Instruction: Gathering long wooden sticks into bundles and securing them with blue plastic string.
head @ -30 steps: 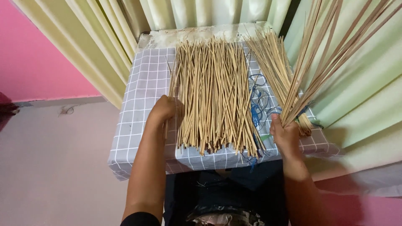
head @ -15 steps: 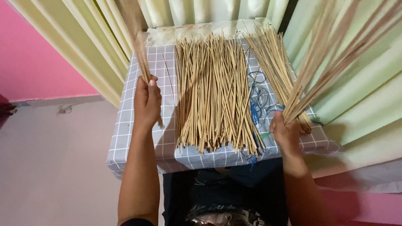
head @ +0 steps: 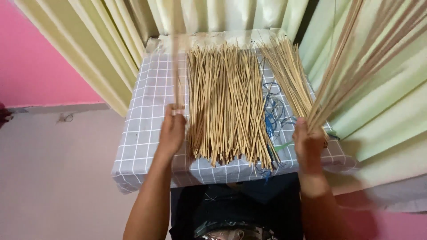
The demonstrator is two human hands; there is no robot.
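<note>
While my left hand (head: 171,131) pinches a few thin sticks (head: 175,66) upright, my right hand (head: 309,144) is closed around a fanned bundle (head: 360,58) rising toward 1 o'clock. I judge the step as gathering sticks into that bundle; the next move calls for carrying the picked sticks toward 3 o'clock. The main stick pile (head: 227,102) lies between the hands on the checked cloth (head: 147,111), with blue cords (head: 273,111) beside it.

We see a table under a grey checked cloth (head: 147,115), its far edge against pale green curtains (head: 115,40). Toward its right edge a tangle of blue string (head: 273,111) lies on the cloth. Beyond the table's left edge are a pink wall (head: 40,58) and a pale floor (head: 58,178).
</note>
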